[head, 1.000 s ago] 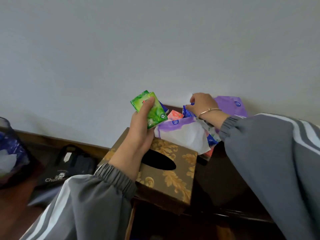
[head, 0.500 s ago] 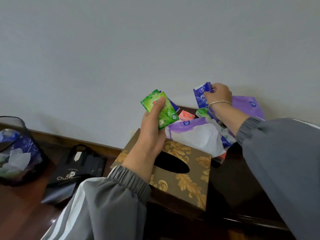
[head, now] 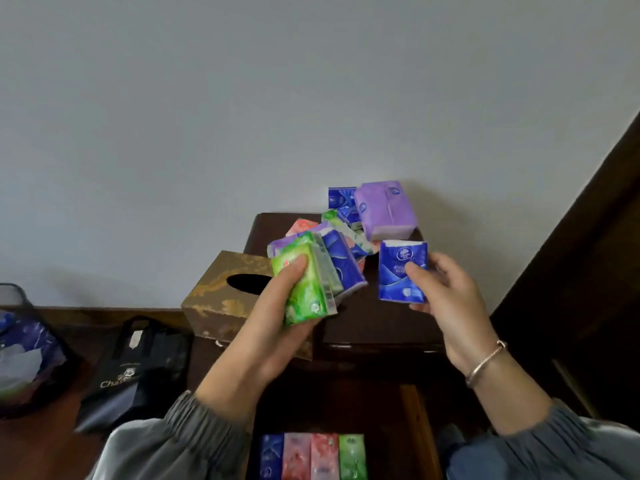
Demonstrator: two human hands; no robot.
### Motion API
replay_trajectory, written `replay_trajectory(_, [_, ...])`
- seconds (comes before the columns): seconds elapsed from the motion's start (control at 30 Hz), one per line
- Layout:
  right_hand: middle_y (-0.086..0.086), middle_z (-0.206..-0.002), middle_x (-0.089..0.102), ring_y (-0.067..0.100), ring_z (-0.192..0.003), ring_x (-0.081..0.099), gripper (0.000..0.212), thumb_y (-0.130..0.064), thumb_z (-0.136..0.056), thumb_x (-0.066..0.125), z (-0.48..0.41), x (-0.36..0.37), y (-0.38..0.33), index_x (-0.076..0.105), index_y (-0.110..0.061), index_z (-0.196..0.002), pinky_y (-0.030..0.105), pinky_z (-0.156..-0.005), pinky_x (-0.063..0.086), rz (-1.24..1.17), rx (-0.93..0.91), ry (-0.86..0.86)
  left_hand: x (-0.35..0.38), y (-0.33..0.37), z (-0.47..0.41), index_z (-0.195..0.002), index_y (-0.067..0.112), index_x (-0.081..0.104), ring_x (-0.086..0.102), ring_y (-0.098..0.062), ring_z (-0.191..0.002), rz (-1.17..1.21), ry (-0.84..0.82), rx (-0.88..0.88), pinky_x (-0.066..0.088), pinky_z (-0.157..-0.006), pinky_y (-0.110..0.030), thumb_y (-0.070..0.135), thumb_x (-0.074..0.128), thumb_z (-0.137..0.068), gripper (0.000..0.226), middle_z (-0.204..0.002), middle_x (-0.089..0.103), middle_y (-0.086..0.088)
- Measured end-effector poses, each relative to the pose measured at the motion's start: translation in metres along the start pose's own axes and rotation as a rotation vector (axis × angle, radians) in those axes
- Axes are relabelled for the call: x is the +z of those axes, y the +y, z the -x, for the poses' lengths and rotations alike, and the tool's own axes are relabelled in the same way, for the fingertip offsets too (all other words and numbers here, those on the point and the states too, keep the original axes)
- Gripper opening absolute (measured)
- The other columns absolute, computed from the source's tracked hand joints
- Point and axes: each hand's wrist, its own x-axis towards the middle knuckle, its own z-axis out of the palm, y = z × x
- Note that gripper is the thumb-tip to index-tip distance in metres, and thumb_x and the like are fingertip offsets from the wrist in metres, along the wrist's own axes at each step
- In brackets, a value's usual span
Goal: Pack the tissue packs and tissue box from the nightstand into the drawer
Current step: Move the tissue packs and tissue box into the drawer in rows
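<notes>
Looking in from far left of the dark wooden nightstand [head: 391, 323], we are seeing a black mesh waste bin [head: 20, 341] with crumpled wrappers in it. A black fabric tote bag with white lettering [head: 138, 368] is lying on the floor closer to the nightstand's left side. A brown-and-gold patterned tissue box [head: 221, 299] is sitting at the left edge of the nightstand's top, its oval slot facing up.

Above the front of the nightstand, we are gripping a green plastic tissue pack [head: 304, 285] in our left hand [head: 277, 327], thumb across its face. A dark blue tissue pack [head: 346, 271] is stacked behind it, apparently in the same grip.

Toward the back of the nightstand's top, a loose pile of small pink, green and blue tissue packs [head: 332, 223] is lying. A large soft purple tissue pack [head: 384, 209] is resting at the back right against the wall.

Over the nightstand's right front, our right hand [head: 446, 296], with a metal bracelet [head: 485, 365] on the wrist, is pinching a flat blue tissue pack [head: 401, 271] upright between thumb and fingers. Our two hands are apart, each with its own packs.

Below the nightstand's front, the open wooden drawer [head: 415, 427] is holding a row of four tissue packs [head: 311, 455]: blue, pink, red and green, side by side.
</notes>
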Motion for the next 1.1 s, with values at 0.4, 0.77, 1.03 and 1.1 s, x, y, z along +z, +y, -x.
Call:
replay_trajectory(0.4, [-0.002, -0.087, 0.073, 0.007, -0.075, 0.071, 0.013, -0.021, -0.095, 0.051, 0.117, -0.037, 0.070, 0.063, -0.020, -0.101, 0.020, -0.056, 0.052, -0.009, 0.359, -0.283, 0.026, -0.102, 0.106, -0.124, 0.014, 0.055, 0.067, -0.029, -0.108, -0.300, 0.208, -0.267, 0.054, -0.094, -0.043, 0.032, 0.065, -0.081, 0.048, -0.116, 0.070, -0.014])
replay_trajectory(0.77, [0.003, -0.099, 0.073, 0.015, -0.088, 0.071, 0.017, -0.024, -0.093, 0.056, 0.127, -0.052, 0.093, 0.061, -0.018, -0.108, 0.025, -0.070, 0.058, -0.038, 0.624, -0.570, 0.004, -0.131, 0.112, -0.128, 0.009, 0.056, 0.069, -0.028, -0.104, -0.161, 0.275, -0.409, 0.060, -0.075, -0.035, 0.030, 0.063, -0.085, 0.048, -0.116, 0.069, -0.017])
replay_trajectory(1.03, [0.008, -0.094, 0.073, 0.022, -0.087, 0.069, 0.011, -0.018, -0.088, 0.061, 0.116, -0.045, 0.137, 0.066, -0.015, -0.097, 0.039, -0.082, 0.054, 0.087, 0.709, -0.587, -0.023, -0.153, 0.109, -0.130, 0.010, 0.054, 0.065, -0.031, -0.109, -0.171, 0.303, -0.500, 0.055, -0.087, -0.037, 0.030, 0.064, -0.085, 0.051, -0.118, 0.068, -0.018])
replay_trajectory(1.1, [0.009, -0.094, 0.073, 0.021, -0.084, 0.070, 0.013, -0.016, -0.085, 0.065, 0.115, -0.044, 0.145, 0.067, -0.014, -0.098, 0.035, -0.074, 0.057, 0.088, 0.700, -0.544, -0.032, -0.156, 0.107, -0.131, 0.008, 0.054, 0.062, -0.033, -0.115, -0.153, 0.300, -0.520, 0.048, -0.099, -0.043, 0.030, 0.062, -0.087, 0.049, -0.121, 0.066, -0.019])
